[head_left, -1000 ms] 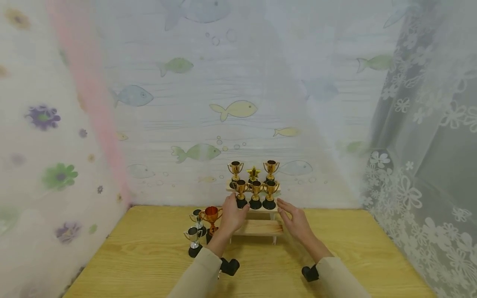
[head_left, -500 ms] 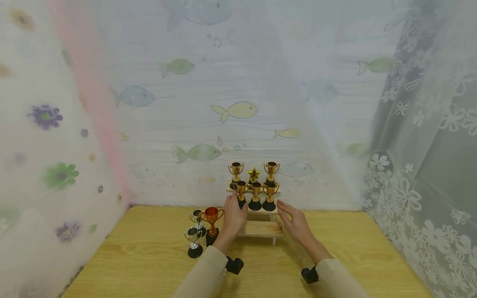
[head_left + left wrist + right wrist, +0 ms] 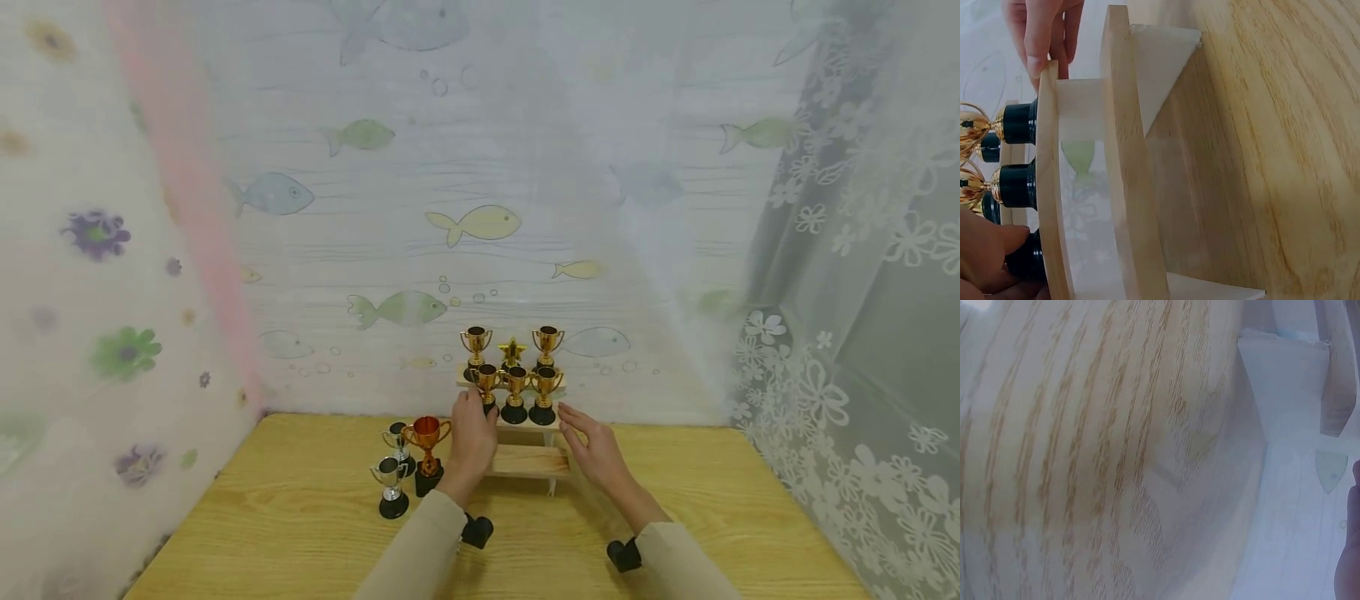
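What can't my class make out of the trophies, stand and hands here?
Head: left end of lower step, behind the left hand.
Head: base of the star trophy, mostly behind front trophies.
Left wrist: tops of gold cups, cut by left edge.
Right wrist: most of right hand, past right edge.

Shows mostly wood-grain tabletop [image 3: 1072, 450], filling left and centre, with brown streaks running roughly from top to bottom. Catches bright glare [image 3: 977, 303] in the top left corner. At upper right, takes in a white support [image 3: 1285, 381] with a slanted side, just beside the end of a wooden board [image 3: 1339, 394]. Below, includes a white backdrop [image 3: 1291, 550] bearing a pale green print [image 3: 1332, 469]. At the right edge, gives only a dim, cropped part of the right hand [image 3: 1349, 540].
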Demonstrator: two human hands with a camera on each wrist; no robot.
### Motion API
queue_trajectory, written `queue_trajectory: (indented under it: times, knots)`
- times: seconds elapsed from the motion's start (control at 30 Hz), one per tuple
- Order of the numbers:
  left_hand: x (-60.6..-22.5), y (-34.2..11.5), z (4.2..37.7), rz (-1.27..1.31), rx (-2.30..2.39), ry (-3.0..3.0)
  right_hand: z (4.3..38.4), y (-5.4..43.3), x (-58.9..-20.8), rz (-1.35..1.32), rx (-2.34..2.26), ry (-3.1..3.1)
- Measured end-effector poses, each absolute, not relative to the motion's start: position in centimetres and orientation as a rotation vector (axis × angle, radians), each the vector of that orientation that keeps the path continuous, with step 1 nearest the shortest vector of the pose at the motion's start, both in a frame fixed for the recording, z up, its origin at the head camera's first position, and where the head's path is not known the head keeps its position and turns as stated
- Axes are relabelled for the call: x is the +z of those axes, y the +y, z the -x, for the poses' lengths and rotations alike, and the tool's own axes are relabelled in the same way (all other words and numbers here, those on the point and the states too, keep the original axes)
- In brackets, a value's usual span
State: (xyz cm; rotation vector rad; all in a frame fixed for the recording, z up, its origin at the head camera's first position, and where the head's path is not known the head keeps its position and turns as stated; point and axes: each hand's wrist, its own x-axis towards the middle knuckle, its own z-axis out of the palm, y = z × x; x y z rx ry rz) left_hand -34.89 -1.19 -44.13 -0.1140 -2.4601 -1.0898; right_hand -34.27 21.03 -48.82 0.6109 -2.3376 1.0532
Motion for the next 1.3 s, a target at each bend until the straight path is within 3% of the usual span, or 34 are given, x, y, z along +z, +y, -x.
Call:
queue_trajectory:
  times: [0.63, 1.3]
  knots:
    - [-42.0, -1.3, 33.9, 0.051, -1.014, -2.474, 34.2, 21.1, -48.9, -0.612, 1.050, -2.338]
    - [-41.1, -3.8, 31.8, 0.197, -1.089, -2.370, 34.3, 21.1, -48.8, -0.637, 1.055, -2.323]
